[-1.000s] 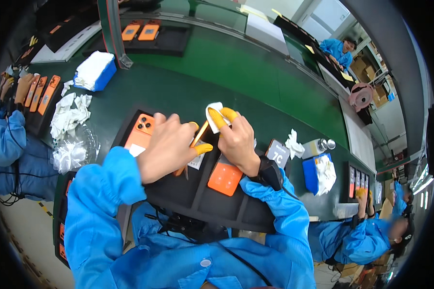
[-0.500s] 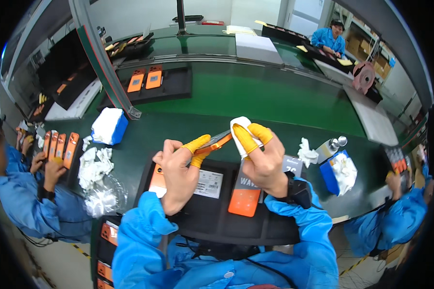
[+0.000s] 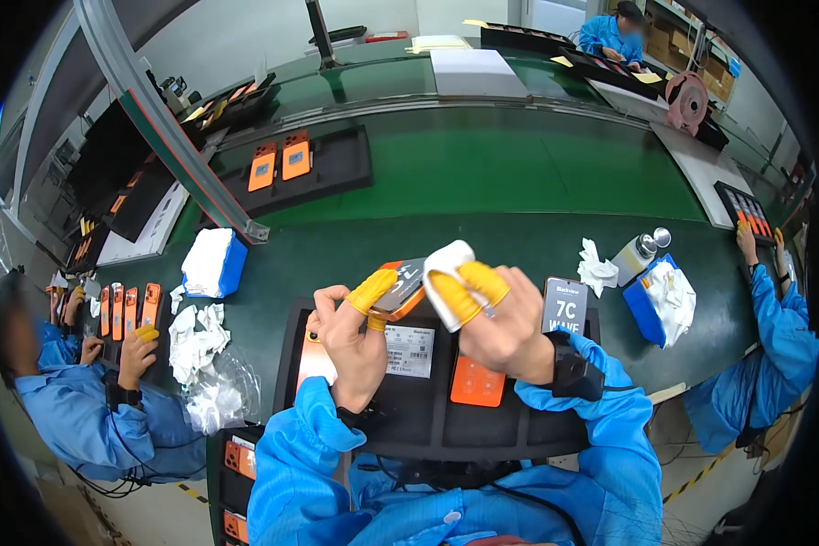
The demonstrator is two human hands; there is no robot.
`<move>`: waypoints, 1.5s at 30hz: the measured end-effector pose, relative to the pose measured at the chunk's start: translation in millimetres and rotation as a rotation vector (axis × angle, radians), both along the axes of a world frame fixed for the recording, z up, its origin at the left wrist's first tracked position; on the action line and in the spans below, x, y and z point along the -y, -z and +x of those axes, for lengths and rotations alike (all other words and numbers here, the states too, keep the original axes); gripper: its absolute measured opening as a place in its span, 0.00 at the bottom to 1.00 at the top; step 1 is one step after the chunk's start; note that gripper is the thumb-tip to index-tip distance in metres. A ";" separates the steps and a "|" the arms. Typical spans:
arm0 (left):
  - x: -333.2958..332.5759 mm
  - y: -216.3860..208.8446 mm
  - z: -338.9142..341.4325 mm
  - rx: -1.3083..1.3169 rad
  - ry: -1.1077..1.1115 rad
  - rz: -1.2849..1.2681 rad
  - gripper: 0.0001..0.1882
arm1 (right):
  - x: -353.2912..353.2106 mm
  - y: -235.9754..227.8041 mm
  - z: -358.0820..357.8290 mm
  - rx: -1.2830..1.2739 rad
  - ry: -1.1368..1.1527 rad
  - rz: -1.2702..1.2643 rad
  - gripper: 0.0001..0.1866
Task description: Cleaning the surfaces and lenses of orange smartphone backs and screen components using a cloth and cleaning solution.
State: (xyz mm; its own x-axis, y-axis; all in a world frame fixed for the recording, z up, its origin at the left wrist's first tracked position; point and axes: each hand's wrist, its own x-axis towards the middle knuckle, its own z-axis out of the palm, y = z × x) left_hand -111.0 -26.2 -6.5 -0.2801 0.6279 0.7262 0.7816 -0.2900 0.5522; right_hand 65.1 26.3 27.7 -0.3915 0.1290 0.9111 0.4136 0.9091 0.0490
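Yellow finger cots cover the fingertips of both my hands. My left hand grips an orange-edged smartphone between thumb and fingers, tilted above a black tray. My right hand pinches a folded white cloth over the phone's right end. Under my hands, the tray holds an orange phone on the left, a white printed label in the middle and another orange phone partly beneath my right hand. A phone with a dark grey printed front lies at the tray's right end.
Blue boxes of white wipes stand left and right, with crumpled wipes and a bottle nearby. Beyond, another tray carries two orange phones. A metal post rises at left. Co-workers sit at left, right and far right.
The held phone has turned from nearly edge-on to show its dark printed face. My right hand and cloth have shifted slightly. At right, a co-worker's hands now hold a phone tray farther up the bench.
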 end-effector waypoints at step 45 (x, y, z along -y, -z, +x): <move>7.1 20.6 5.6 1.539 1.116 -0.729 0.19 | -10.5 18.9 6.3 -0.126 -0.257 0.056 0.27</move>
State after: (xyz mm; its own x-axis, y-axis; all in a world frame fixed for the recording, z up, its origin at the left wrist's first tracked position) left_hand -105.4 -33.2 -27.1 0.3432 0.9337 -0.1024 -0.6775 0.3216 0.6615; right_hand 71.4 36.8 8.7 -0.2885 -0.0113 0.9574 0.1765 0.9822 0.0648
